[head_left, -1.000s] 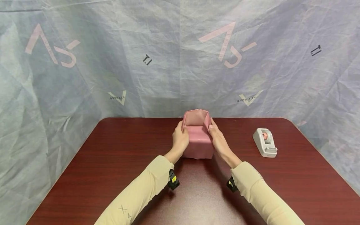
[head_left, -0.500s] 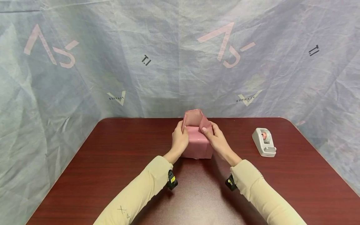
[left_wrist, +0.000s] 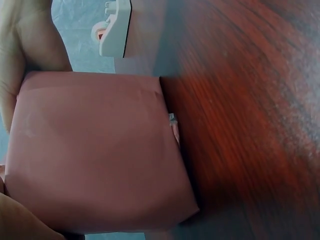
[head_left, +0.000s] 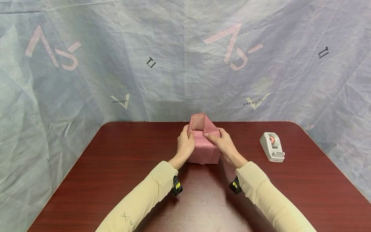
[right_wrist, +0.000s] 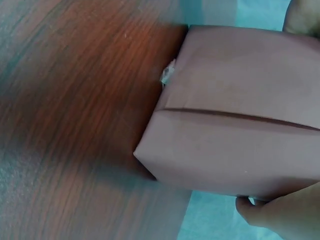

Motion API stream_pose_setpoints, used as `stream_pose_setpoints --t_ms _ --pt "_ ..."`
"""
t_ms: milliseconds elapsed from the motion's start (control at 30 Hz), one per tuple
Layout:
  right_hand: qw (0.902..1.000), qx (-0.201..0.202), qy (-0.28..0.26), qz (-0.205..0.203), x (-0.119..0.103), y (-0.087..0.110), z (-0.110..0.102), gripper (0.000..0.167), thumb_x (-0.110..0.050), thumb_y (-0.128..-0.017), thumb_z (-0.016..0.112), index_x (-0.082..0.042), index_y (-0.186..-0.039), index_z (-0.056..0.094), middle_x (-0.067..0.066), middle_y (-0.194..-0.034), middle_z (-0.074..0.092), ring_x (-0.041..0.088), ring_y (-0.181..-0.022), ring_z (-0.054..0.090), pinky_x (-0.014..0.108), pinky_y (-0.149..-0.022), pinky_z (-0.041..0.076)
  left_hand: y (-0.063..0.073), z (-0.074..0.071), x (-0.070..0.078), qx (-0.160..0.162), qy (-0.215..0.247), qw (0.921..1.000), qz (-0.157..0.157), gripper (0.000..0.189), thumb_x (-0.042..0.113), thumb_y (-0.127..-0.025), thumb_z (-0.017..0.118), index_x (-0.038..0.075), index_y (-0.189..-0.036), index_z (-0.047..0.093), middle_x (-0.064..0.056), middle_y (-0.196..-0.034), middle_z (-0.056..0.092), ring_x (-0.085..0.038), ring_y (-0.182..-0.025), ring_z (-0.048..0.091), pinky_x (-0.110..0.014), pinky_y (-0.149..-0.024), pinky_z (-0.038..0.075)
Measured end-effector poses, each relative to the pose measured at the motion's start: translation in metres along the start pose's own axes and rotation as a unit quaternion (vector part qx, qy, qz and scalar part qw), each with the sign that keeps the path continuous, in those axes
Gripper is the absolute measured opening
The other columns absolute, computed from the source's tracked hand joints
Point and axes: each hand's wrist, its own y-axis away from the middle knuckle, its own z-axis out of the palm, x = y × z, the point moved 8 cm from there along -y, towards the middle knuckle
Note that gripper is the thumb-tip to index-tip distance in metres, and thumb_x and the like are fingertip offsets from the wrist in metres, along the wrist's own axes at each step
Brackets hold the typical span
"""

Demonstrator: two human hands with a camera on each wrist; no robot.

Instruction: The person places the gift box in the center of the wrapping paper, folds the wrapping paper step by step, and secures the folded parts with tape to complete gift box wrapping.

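A box wrapped in pink paper (head_left: 203,155) stands near the far side of the table, its top end of paper partly raised. My left hand (head_left: 185,143) grips its left side, thumb at the edge of the upright paper. On the right, the paper flap (head_left: 211,125) is folded inward over the top; the thumb of my right hand (head_left: 227,145) presses its corner while the fingers lie along the box's side. In the right wrist view a long seam runs across the wrapped box (right_wrist: 240,150). A small crumpled bit of paper (left_wrist: 173,125) sticks out at its bottom edge.
A white tape dispenser (head_left: 272,147) with a roll on it stands on the dark red wooden table (head_left: 124,154), right of the box. A grey printed cloth (head_left: 162,87) hangs behind the table.
My right hand has moved left and brought the right side of the raised paper inward and down over the box top. The left hand stays in its grip; the dispenser has not moved.
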Motion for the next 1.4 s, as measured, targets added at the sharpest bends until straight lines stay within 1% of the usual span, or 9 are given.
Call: stream_pose_setpoints --t_ms 233,367,533,667,767,967,1067,1233,1400 --pt "0.9991 0.013 -0.035 0.019 0.004 0.003 0.002 0.049 -0.027 -0.083 0.065 -0.005 -0.120 0.044 0.008 -0.102 0.055 0.007 -0.069 0.059 0.025 -0.064 0.050 -0.002 0.002 0.000 -0.005 -0.014 0.9998 0.016 0.032 0.013 -0.097 0.039 0.010 -0.128 0.047 -0.013 -0.110 0.061 -0.024 -0.083 0.057 -0.036 -0.072 0.046" --pt "0.9992 0.031 -0.013 0.021 0.003 0.003 0.000 0.048 -0.030 -0.082 0.067 -0.004 -0.116 0.046 0.007 -0.098 0.055 0.008 -0.068 0.059 0.025 -0.063 0.049 -0.002 0.001 0.001 -0.006 -0.022 0.9993 0.029 0.031 0.013 -0.097 0.039 0.009 -0.127 0.047 -0.014 -0.103 0.062 -0.020 -0.072 0.053 -0.032 -0.066 0.043" --pt "0.9988 0.044 0.018 0.013 0.003 0.003 -0.002 0.046 -0.034 -0.083 0.064 -0.005 -0.116 0.048 0.008 -0.100 0.056 0.009 -0.070 0.056 0.023 -0.064 0.047 -0.001 0.002 0.002 -0.010 -0.024 0.9991 0.034 0.031 0.012 -0.097 0.039 0.009 -0.127 0.046 -0.013 -0.100 0.062 -0.019 -0.068 0.051 -0.030 -0.062 0.041" --pt "0.9994 0.034 0.004 0.006 0.002 0.003 -0.002 0.037 -0.033 -0.093 0.049 -0.003 -0.115 0.049 0.008 -0.101 0.051 0.011 -0.081 0.050 0.023 -0.071 0.042 0.000 0.001 0.003 -0.005 -0.021 0.9989 0.040 0.032 0.011 -0.097 0.039 0.009 -0.128 0.046 -0.014 -0.104 0.062 -0.022 -0.073 0.053 -0.032 -0.066 0.043" --pt "0.9995 0.033 -0.002 0.003 0.000 0.004 -0.002 0.037 -0.031 -0.098 0.036 -0.002 -0.119 0.048 0.011 -0.109 0.048 0.016 -0.094 0.044 0.027 -0.081 0.037 0.000 0.001 0.004 -0.004 -0.023 0.9985 0.050 0.033 0.010 -0.097 0.038 0.008 -0.130 0.044 -0.015 -0.111 0.061 -0.024 -0.081 0.056 -0.035 -0.071 0.044" --pt "0.9982 0.042 -0.042 0.006 0.001 0.004 -0.002 0.038 -0.024 -0.099 0.033 -0.003 -0.128 0.046 0.014 -0.128 0.046 0.019 -0.112 0.040 0.032 -0.096 0.031 0.000 0.002 0.005 -0.010 -0.038 0.9966 0.072 0.036 0.009 -0.097 0.036 0.006 -0.132 0.040 -0.017 -0.121 0.056 -0.028 -0.107 0.056 -0.043 -0.084 0.046" --pt "0.9966 0.031 -0.075 0.014 0.001 0.005 -0.001 0.040 -0.023 -0.100 0.030 -0.002 -0.132 0.042 0.014 -0.132 0.043 0.019 -0.116 0.039 0.034 -0.099 0.030 0.001 0.003 0.006 -0.014 -0.041 0.9961 0.077 0.037 0.009 -0.097 0.037 0.005 -0.133 0.039 -0.016 -0.123 0.055 -0.028 -0.110 0.055 -0.044 -0.086 0.046" --pt "0.9928 0.009 -0.116 0.027 0.002 0.005 0.001 0.044 -0.022 -0.100 0.026 -0.002 -0.138 0.036 0.014 -0.139 0.037 0.019 -0.121 0.037 0.034 -0.100 0.032 0.000 0.001 0.008 -0.006 -0.052 0.9949 0.086 0.037 0.005 -0.095 0.039 0.004 -0.131 0.042 -0.016 -0.121 0.057 -0.028 -0.109 0.056 -0.043 -0.086 0.046" --pt "0.9925 0.020 -0.116 0.034 0.003 0.005 -0.002 0.044 -0.023 -0.099 0.031 -0.006 -0.140 0.036 0.012 -0.140 0.039 0.018 -0.114 0.043 0.027 -0.088 0.040 0.001 0.000 0.011 0.003 -0.090 0.9925 0.083 0.041 0.006 -0.094 0.040 0.006 -0.135 0.042 -0.014 -0.127 0.054 -0.029 -0.115 0.054 -0.043 -0.090 0.046"
